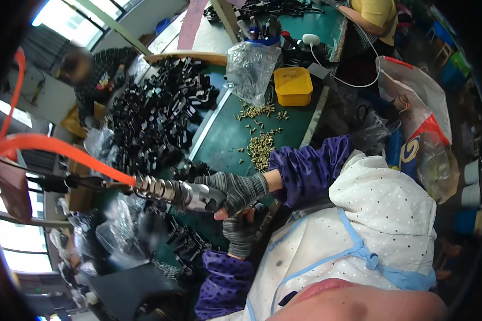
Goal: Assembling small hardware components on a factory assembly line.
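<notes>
My right hand (pixel 240 188), in a grey striped knit glove with bare fingertips, wraps around a metal air screwdriver (pixel 199 197). An orange hose (pixel 64 151) runs from the tool's rear end. Just below it, my left hand (pixel 238 235), in a matching glove, is closed on a small dark part (pixel 260 212), mostly hidden by the fingers. Both hands are close together at the bench edge. Brass-coloured screws (pixel 261 151) lie loose on the green bench top (pixel 219 142) beyond my right hand.
A large heap of black parts (pixel 155 107) covers the bench's far side. A yellow tub (pixel 293 86) and a clear plastic bag (pixel 251 67) stand past the screws. More black parts (pixel 187 243) lie by my left hand. Two people (pixel 99 80) (pixel 375 18) are nearby.
</notes>
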Demonstrator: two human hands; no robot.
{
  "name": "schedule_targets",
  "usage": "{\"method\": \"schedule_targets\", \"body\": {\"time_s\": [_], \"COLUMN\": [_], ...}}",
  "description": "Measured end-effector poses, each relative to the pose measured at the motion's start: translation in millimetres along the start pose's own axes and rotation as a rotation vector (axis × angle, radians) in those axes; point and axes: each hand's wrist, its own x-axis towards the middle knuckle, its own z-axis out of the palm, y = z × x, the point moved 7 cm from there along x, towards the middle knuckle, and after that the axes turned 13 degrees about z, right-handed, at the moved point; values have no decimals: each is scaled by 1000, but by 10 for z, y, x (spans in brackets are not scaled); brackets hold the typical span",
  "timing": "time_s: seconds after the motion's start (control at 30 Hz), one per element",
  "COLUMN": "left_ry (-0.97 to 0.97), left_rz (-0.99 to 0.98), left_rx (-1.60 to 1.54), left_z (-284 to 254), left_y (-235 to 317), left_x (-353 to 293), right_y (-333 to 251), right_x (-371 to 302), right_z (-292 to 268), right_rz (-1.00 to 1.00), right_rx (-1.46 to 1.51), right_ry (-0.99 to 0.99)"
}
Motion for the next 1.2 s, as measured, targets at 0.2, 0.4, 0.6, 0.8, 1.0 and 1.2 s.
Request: {"method": "schedule_targets", "body": {"time_s": [0.2,0.4,0.6,0.8,1.0,1.2], "left_ry": [14,348,124,-23,-124,-93], "left_rz": [204,-750,-257,141,151,349], "left_rx": [69,-1072,-442,69,190,344], "left_z": [3,247,80,61,2,-156], "left_y": [536,51,63,408,547,860], "left_x": [166,-128,18,172,235,283], "right_y": [-47,-135,-439,-689,-1114,-1770], "right_x": [-35,-22,-24,-208,-201,160], "right_z": [-4,-55,-267,-878,-2194,-3387], "right_rz": [-61,-50,-155,-238,-258,-436], "right_rx": [36,-78,-183,-381,-700,-1166], "right_ry": [46,72,167,298,816,1397]}}
